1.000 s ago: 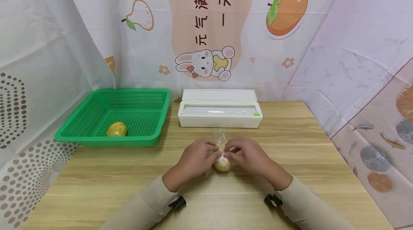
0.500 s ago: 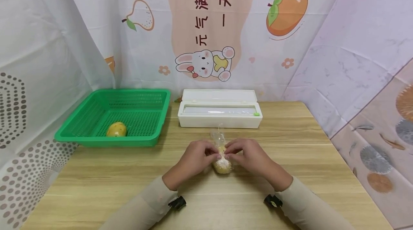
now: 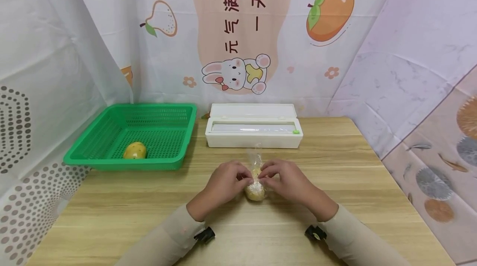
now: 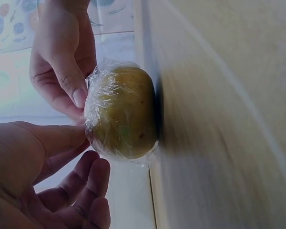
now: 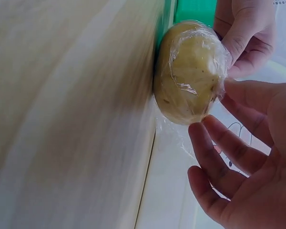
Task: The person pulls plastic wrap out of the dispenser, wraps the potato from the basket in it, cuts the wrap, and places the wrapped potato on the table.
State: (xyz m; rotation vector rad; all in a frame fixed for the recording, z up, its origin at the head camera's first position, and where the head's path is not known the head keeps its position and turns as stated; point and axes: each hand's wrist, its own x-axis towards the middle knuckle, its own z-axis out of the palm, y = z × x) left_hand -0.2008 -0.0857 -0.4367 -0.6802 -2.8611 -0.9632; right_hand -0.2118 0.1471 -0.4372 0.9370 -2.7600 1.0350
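Item: potato [image 4: 128, 112], one, in clear film [image 3: 255, 157], resting on wooden table [image 3: 261, 237] between hands. Left hand [image 3: 225, 181]: thumb and finger pinched narrow on film at potato's upper side. Right hand [image 3: 288, 179]: same pinch, other fingers spread loosely. Risks, as judged: thin film tearing if pulled hard; gathered edge springing open if either pinch slips (loose tail points toward white box [image 3: 253, 141]); rounded potato rolling if tugged unevenly. Second potato [image 3: 135, 150]: in green basket [image 3: 123, 161], well apart.
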